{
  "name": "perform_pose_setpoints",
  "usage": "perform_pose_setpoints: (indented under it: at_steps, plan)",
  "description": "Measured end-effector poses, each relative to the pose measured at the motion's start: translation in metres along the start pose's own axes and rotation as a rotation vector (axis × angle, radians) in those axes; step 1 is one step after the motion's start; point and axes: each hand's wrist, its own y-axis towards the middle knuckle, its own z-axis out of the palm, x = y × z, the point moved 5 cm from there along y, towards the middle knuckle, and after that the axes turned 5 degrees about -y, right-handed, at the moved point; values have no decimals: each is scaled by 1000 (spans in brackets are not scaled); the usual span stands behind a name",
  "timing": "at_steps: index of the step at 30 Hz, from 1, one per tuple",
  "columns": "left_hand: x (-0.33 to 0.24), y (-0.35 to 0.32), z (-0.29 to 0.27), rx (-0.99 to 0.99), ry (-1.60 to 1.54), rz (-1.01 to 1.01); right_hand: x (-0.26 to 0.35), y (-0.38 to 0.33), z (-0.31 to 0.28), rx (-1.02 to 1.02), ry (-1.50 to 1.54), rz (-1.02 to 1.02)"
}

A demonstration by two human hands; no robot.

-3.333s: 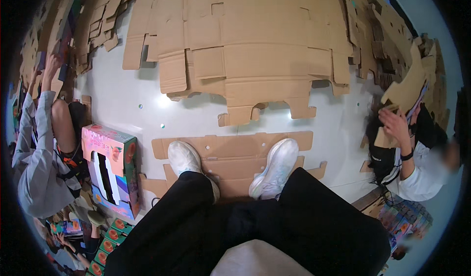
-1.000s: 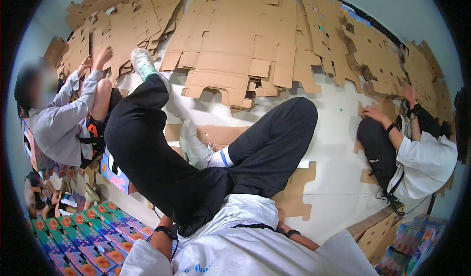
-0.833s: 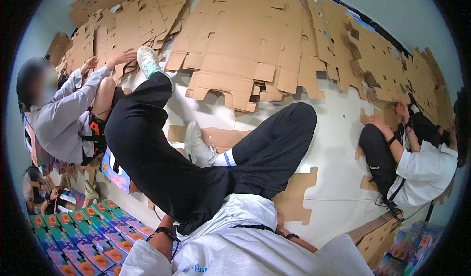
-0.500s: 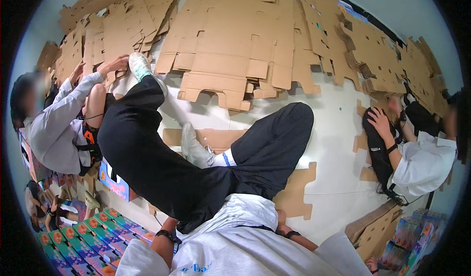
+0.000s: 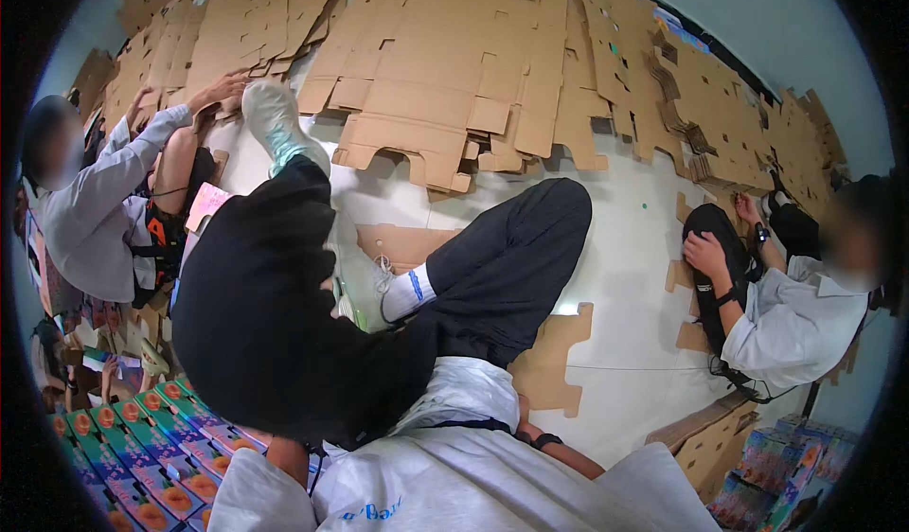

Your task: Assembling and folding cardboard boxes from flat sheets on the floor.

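The person's right hand (image 5: 524, 425), low in the frame, pressed a cardboard sheet (image 5: 554, 362) on the floor; its grip was hidden, the left hand unseen. Steady bracing seemed wise.

- Pale floor (image 5: 625, 276) carries everything.
- Flattened cardboard box blanks (image 5: 445, 87) overlap in a wide spread along its far edge.
- One cardboard blank (image 5: 554, 362) lies near the middle.
- Colourful printed boxes (image 5: 142, 447) crowd the near left corner.
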Motion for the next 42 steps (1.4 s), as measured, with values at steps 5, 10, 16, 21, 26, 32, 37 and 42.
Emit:
perform_pose_setpoints:
  at_steps: [5,10,16,21,26,32,37,42]
  plan:
    - [11,6,-2,7,32,-6,4,2,9,114,-223,-157]
    - [21,17,-9,24,72,-12,20,-3,-2,94,-223,-98]
    - [22,32,-20,54,127,13,37,-7,0,72,-442,-175]
    - [25,42,-29,79,159,32,39,-15,-11,-15,308,245]
    - [25,49,-41,91,171,58,60,-15,-21,-1,585,394]
    - [30,55,-45,123,205,99,36,-12,-11,22,443,567]
    - [32,65,-47,198,292,163,13,-14,3,125,421,590]
    - [29,64,-61,310,447,382,27,-50,-22,130,624,678]
